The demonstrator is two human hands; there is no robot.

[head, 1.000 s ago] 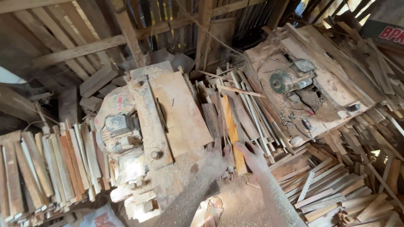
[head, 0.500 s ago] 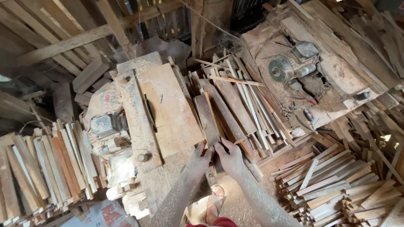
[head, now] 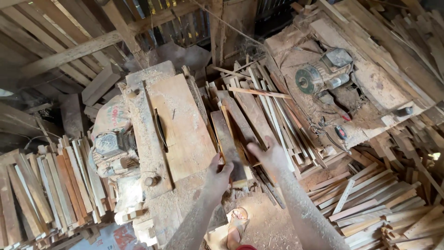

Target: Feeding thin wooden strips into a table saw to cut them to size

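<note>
Both hands grip one plank [head: 227, 143]: left hand [head: 219, 172] clamped on its near edge, right hand [head: 269, 155] alongside; lift it level, clear of the table saw [head: 178, 125] leftward.

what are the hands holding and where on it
Both hands are on a wooden board at its near end: the left hand at its left edge, the right hand at its right side.

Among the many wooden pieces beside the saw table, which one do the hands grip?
The dark flat plank right of the saw table. The left hand grips its near end, the right hand its side; others lie untouched.
</note>
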